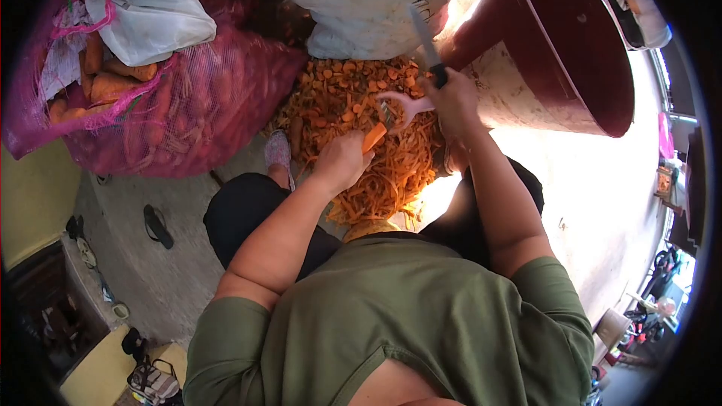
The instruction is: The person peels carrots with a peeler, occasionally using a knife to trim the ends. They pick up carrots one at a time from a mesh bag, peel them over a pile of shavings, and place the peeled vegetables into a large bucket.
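My left hand (342, 163) is closed around a peeled carrot (374, 137), its bright orange end pointing up and to the right. My right hand (454, 102) grips a pale pink peeler (412, 107), whose head is right by the carrot's tip. From the same fist a knife (426, 39) with a black handle sticks out, blade pointing away from me. Below both hands spreads a heap of carrot peelings (380, 180), with cut carrot ends (350, 79) scattered over its far part.
A pink mesh sack (226, 98) full of carrots stands at the left, a white plastic bag (154, 26) on top. Beyond the heap is a white sack (361, 0) with black lettering. A large dark red tub (519, 45) leans at the right. One slipper (157, 227) lies on the floor.
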Motion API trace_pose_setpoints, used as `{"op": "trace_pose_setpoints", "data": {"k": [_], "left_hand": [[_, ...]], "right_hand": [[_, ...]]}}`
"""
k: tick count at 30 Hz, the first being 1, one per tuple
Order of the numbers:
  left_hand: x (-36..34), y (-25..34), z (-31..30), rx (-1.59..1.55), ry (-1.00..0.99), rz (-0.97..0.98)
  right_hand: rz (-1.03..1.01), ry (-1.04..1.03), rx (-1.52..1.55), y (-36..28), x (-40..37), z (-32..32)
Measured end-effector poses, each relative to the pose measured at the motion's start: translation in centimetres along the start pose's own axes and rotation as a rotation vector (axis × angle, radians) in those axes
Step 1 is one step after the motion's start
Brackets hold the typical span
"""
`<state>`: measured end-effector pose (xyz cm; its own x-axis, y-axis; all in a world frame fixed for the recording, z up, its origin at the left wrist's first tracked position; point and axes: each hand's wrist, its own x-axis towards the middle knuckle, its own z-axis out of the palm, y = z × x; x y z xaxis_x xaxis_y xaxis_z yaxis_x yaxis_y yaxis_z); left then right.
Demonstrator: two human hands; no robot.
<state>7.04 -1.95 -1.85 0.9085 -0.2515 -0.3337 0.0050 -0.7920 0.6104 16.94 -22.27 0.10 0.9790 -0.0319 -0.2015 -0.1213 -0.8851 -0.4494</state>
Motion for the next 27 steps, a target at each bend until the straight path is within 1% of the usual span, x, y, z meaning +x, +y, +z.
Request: {"op": "trace_pose_setpoints", "data": {"k": [2,3,6,7,9,10,12,13,15,16,17,18,19,20,21,22,23,24,25,26,27], "left_hand": [[0.1,-0.4,0.4,0.008,0.024,0.036],[0.1,-0.2,0.3,0.014,0.031,0.056],[0.4,0.5,-0.9,-0.182,0.012,-0.126],[0.6,0.1,-1.0,-0.243,0.074,-0.057],[1.0,-1.1,-1.2,-0.366,0.206,0.079],[1.2,-1.0,-1.3,-0.544,0.250,0.125],[1.3,-0.6,-1.6,-0.896,0.325,0.221],[1.2,-0.2,-1.8,-1.065,0.310,0.245],[0.7,0.3,-2.4,-1.035,0.264,0.322],[0.7,0.3,-2.6,-1.022,0.245,0.362],[0.7,-0.2,-2.8,-1.013,0.152,0.344],[0.4,0.0,-3.2,-0.974,0.097,0.395],[0.0,0.5,-3.9,-0.932,0.045,0.446],[-0.3,0.8,-4.3,-0.888,-0.007,0.497],[-0.3,0.5,-4.3,-0.889,-0.082,0.505],[-0.2,0.2,-4.0,-1.029,-0.126,0.475],[0.0,-0.1,-3.6,-1.169,-0.171,0.443],[0.0,0.0,-3.5,-1.309,-0.217,0.407],[0.1,0.6,-3.4,-1.373,-0.213,0.373],[0.2,0.7,-3.2,-1.379,-0.197,0.258],[0.2,0.7,-3.2,-1.382,-0.180,0.143]], "right_hand": [[-0.145,-0.054,-0.033,0.6,-0.4,2.0],[-0.034,0.007,-0.016,1.0,0.0,2.4],[0.114,0.144,-0.064,2.3,1.3,1.6],[0.096,0.124,-0.056,2.7,1.3,1.9],[0.042,-0.311,-0.027,2.2,0.4,2.1],[0.014,-0.533,-0.014,1.7,-0.4,2.4],[-0.061,-0.807,-0.060,0.5,-1.6,4.6],[0.033,-0.834,0.211,0.5,-2.1,5.5],[0.223,-0.857,0.751,0.7,-2.8,6.7],[0.228,-0.833,0.914,0.9,-2.6,6.7],[0.232,-0.805,1.077,1.3,-2.3,6.6],[0.234,-0.774,1.240,0.9,-2.2,6.0],[0.316,-0.728,1.279,0.0,-2.4,4.6],[0.238,-0.705,1.253,-0.2,-2.3,4.3],[0.162,-0.682,1.225,-0.3,-2.3,4.2],[0.089,-0.658,1.197,-0.4,-2.3,4.2],[0.057,-0.632,1.235,0.1,-1.9,5.2],[0.026,-0.612,1.210,0.1,-1.8,5.2],[-0.004,-0.595,1.184,0.1,-1.7,5.3],[-0.034,-0.579,1.159,0.0,-1.7,5.4],[-0.058,-0.575,1.070,0.1,-1.7,5.4]]}}
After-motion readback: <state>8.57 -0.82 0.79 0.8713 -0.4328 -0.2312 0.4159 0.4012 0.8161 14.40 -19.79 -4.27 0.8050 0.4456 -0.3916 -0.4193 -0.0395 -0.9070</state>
